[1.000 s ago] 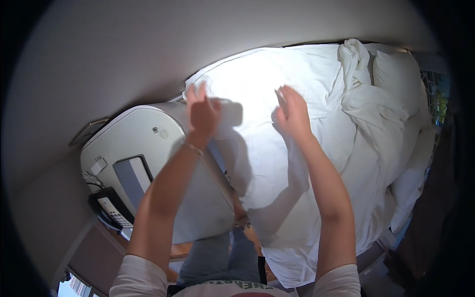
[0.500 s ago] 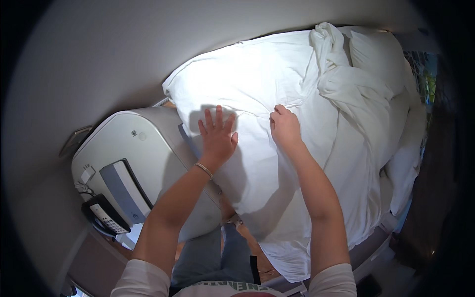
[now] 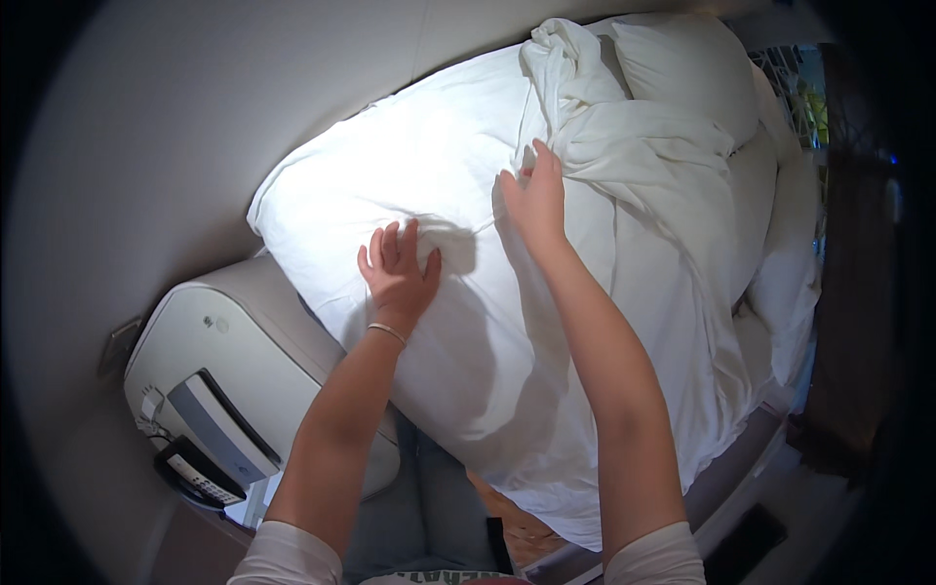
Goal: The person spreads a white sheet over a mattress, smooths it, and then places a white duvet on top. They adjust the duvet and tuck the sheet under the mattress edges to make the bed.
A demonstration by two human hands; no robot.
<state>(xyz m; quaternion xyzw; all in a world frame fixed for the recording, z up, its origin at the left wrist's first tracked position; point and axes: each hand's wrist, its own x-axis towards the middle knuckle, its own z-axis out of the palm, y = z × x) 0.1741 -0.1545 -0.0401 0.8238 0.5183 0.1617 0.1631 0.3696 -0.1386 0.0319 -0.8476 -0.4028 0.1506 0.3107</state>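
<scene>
A white sheet (image 3: 390,161) stretches over the bed, with small creases near my hands. My left hand (image 3: 400,278) rests on it, fingers apart and a little bent, a band around the wrist. Farther to the right, my right hand (image 3: 534,200) has thumb and fingers spread, holding nothing. Its fingertips are at the edge of a bunched white duvet (image 3: 643,136); whether they touch the cloth I cannot tell. The duvet lies in thick folds on the right half of the bed. A white pillow (image 3: 682,68) is at the far right.
At left stands a pale rounded bedside cabinet (image 3: 244,322), bearing a black telephone (image 3: 200,473), a grey-and-white box (image 3: 222,424) and a white charger plug (image 3: 151,402). A wall (image 3: 224,127) runs along the bed's far side. Wooden floor (image 3: 517,526) shows below the bed.
My right hand has moved away and slightly left, its fingers opening from a pinch on the sheet. My left hand's fingers have bent. The view has shifted, so the bed sits farther left.
</scene>
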